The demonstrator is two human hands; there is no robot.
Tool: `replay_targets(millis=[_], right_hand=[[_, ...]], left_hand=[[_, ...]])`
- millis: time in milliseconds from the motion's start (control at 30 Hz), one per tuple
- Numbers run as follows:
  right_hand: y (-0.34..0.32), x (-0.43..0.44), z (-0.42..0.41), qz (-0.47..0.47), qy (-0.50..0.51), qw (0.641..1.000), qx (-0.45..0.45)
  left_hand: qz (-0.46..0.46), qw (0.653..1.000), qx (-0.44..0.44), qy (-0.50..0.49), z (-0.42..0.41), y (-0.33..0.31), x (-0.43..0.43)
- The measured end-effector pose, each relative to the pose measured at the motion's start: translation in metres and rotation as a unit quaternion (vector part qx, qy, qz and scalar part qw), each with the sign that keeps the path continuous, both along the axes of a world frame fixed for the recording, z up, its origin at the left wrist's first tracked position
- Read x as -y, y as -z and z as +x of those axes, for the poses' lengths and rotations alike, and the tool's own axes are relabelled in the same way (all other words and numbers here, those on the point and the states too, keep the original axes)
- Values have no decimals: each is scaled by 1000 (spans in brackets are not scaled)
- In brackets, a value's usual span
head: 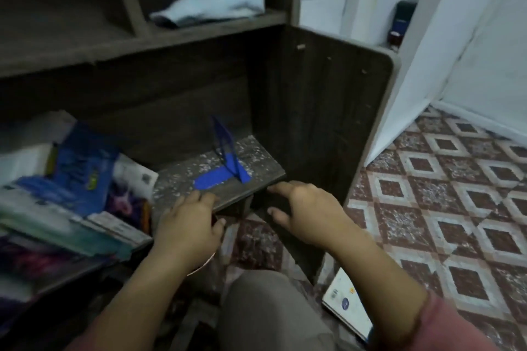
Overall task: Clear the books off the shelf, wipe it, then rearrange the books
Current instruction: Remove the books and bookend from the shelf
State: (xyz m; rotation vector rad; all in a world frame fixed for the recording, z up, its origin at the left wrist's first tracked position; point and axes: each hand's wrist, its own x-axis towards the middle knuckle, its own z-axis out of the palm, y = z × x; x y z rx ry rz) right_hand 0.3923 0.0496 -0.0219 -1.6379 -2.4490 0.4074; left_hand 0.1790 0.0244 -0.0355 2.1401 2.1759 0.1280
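Shelf (176, 177), dusty right end bearing blue bookend (225, 151); books (71, 179) heaped at left end; left hand (185, 225) resting loose on front edge, right hand (305, 216) empty, spread; advisable: lift books in small supported stacks.

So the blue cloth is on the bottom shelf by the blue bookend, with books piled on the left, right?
No. The head view shows the cloth on the upper shelf, above the blue bookend. The bookend stands on the bottom shelf, and the books are piled on the left.
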Motion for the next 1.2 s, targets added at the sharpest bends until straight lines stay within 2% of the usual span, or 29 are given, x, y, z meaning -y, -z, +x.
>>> replay_targets(millis=[167, 367, 533, 633, 867, 1000, 1200], right_hand=[[-36, -2, -78, 44, -65, 997, -1], [-65, 3, -160, 94, -139, 985, 30], [-67, -6, -237, 132, -214, 967, 40], [-66, -19, -270, 136, -239, 960, 52], [-60, -31, -305, 147, -306, 935, 103], [-51, -36, -302, 163, -296, 939, 70], [-51, -54, -289, 237, -306, 922, 13]], left_hand=[[60, 991, -3, -121, -71, -45, 33], [116, 975, 2, -188, -143, -74, 61], [86, 964, 18, -251, -176, -74, 70], [77, 963, 35, -254, -188, -70, 71], [97, 964, 43, -245, -194, -62, 75], [97, 961, 63, -252, -191, -60, 75], [107, 956, 84, -258, -190, -54, 75]])
